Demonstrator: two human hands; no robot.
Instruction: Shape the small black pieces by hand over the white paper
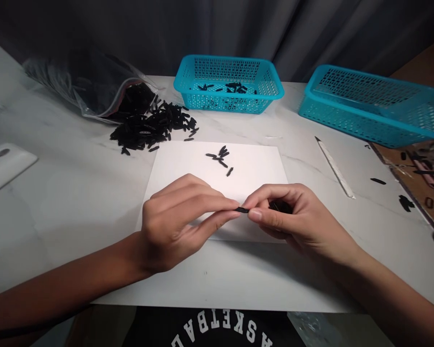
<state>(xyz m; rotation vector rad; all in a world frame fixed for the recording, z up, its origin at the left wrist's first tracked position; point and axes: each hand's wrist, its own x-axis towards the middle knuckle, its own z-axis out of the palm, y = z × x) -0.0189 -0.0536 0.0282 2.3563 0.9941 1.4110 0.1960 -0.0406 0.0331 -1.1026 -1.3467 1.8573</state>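
Note:
My left hand [183, 217] and my right hand [292, 217] meet over a white sheet of paper [253, 168], both pinching one small black piece [242, 209] between their fingertips. More black pieces seem tucked in my right palm [280, 206]. A few loose black pieces [220, 156] lie on the far part of the sheet.
A heap of black pieces [150, 127] spills from a clear zip bag [90, 84] at back left. Two blue baskets stand behind: the middle basket [228, 101] holds a few pieces, the right basket [369, 123] sits at the table's edge. A white stick [334, 167] lies right.

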